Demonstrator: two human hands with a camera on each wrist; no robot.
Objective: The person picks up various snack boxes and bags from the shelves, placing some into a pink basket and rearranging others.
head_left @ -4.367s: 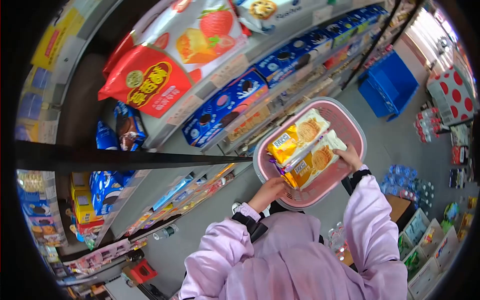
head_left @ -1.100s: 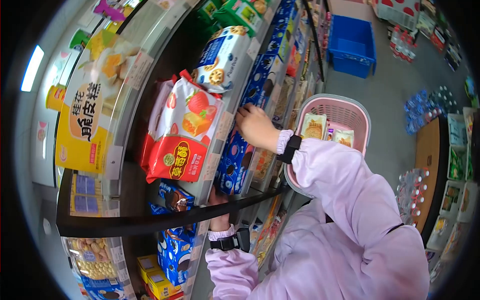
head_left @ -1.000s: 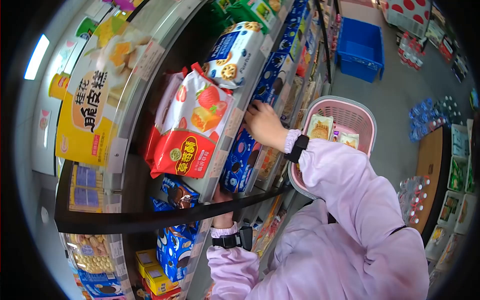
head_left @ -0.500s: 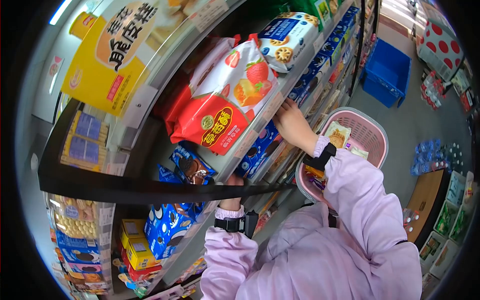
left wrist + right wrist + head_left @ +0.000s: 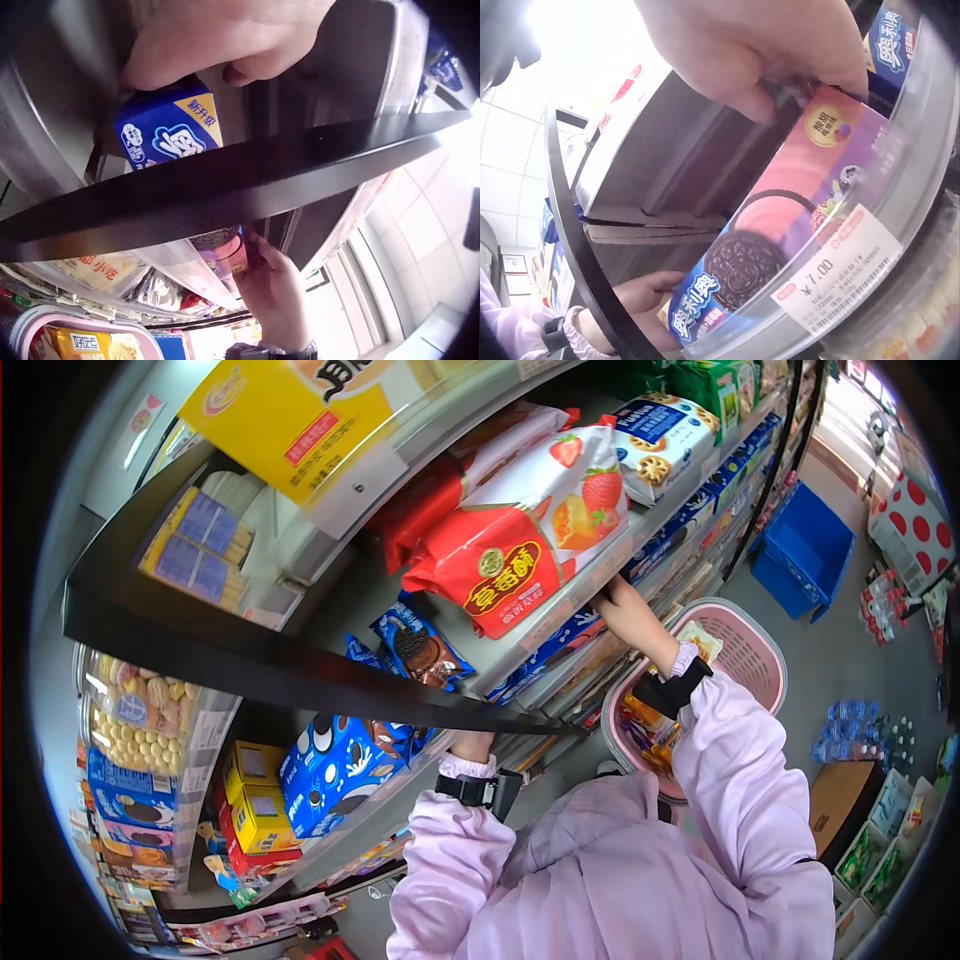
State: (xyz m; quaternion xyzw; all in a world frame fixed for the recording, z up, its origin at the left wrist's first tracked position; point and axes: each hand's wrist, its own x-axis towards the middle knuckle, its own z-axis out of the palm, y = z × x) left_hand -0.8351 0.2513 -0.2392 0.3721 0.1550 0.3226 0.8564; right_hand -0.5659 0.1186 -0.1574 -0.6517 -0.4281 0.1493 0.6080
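Observation:
A long Oreo cookie box (image 5: 780,217), blue at one end and pink-purple at the other, lies along a shelf behind a clear front lip. My right hand (image 5: 640,625) reaches under the upper shelf and grips the pink end, thumb toward the back, as the right wrist view shows. At the opposite end my left hand (image 5: 225,37) spans the blue box end between thumb and fingers; in the head view it is mostly hidden behind the shelf and a black strap. A price label reading 7.00 (image 5: 836,270) covers part of the box front.
A pink basket (image 5: 765,645) with yellow cookie packs stands beside the shelf. Red-and-white strawberry pastry bags (image 5: 520,550) sit on the shelf above. The black strap (image 5: 300,670) crosses in front of the shelves. A blue crate (image 5: 805,550) and bottled water (image 5: 850,730) are on the floor.
Earlier both hands were at the basket with two cookie packs; since then they have moved to the Oreo box on the shelf. Over the last second they stay there while the head view turns.

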